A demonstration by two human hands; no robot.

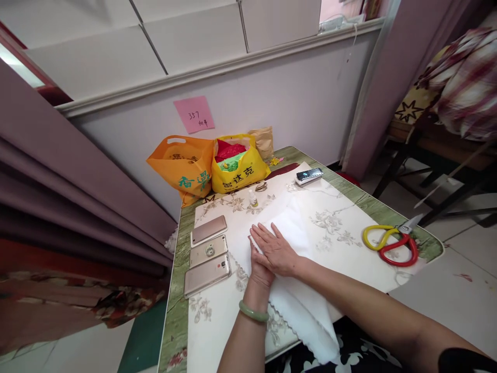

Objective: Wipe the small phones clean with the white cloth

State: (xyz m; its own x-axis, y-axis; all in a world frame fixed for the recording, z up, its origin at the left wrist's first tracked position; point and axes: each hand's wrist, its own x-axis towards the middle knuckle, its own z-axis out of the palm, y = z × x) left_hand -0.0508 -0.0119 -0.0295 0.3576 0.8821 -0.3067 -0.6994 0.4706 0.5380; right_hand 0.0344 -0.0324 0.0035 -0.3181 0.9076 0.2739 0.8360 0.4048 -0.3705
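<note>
My right hand (276,251) lies over my left hand with its fingers stretched out flat. Beneath it, my left hand (261,270) is largely covered, so I cannot make out how its fingers are held. A green bangle (253,312) circles the left wrist. Both hands are above a white fleecy cloth (301,305) with a scalloped edge, which spreads over the table and hangs over the near edge toward my lap. Close by on the left lie three phones: a rose-coloured one (209,229), a gold one with a ring (200,252) and a larger pale one (207,274).
Scissors (399,239) with yellow and red handles lie at the table's right edge. A small bottle (253,198), glasses (261,186) and a dark-screened device (309,175) are farther back. Orange (182,166) and yellow (238,173) bags stand against the wall.
</note>
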